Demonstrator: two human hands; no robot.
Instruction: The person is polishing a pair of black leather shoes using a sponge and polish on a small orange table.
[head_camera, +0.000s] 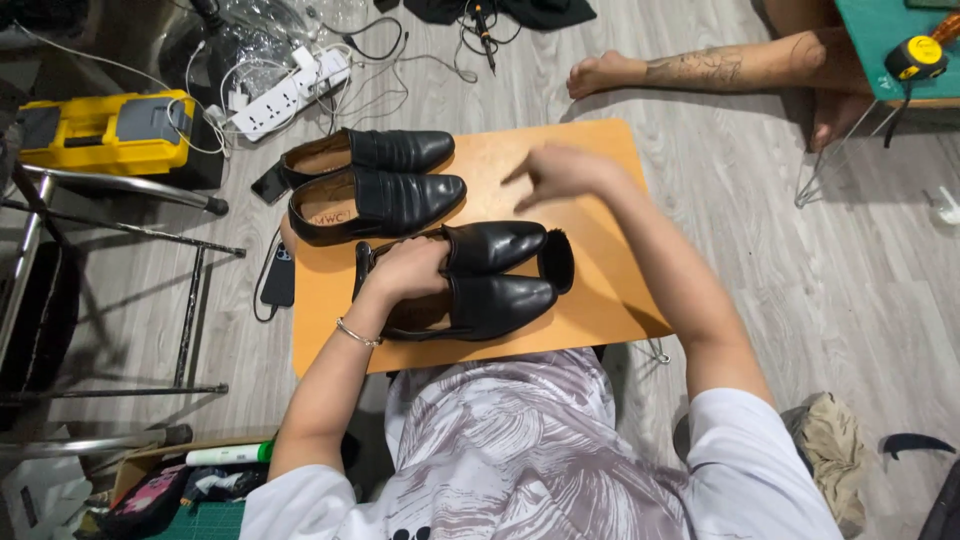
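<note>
Small wooden table (620, 300) on grey plank floor (800, 250); left hand (408, 268) fingers gripping black shoe (500, 300), right hand (560, 172) fingers spread open

Two pairs of glossy black shoes (480, 275) sit on a tan-orange counter (600, 210). The shirt (500, 450) shows grey-white brush swirls. Nearby, a yellow-and-grey toolbox (105, 130), pale grey woodgrain floor (800, 250), and a white power strip (290, 92).
</note>
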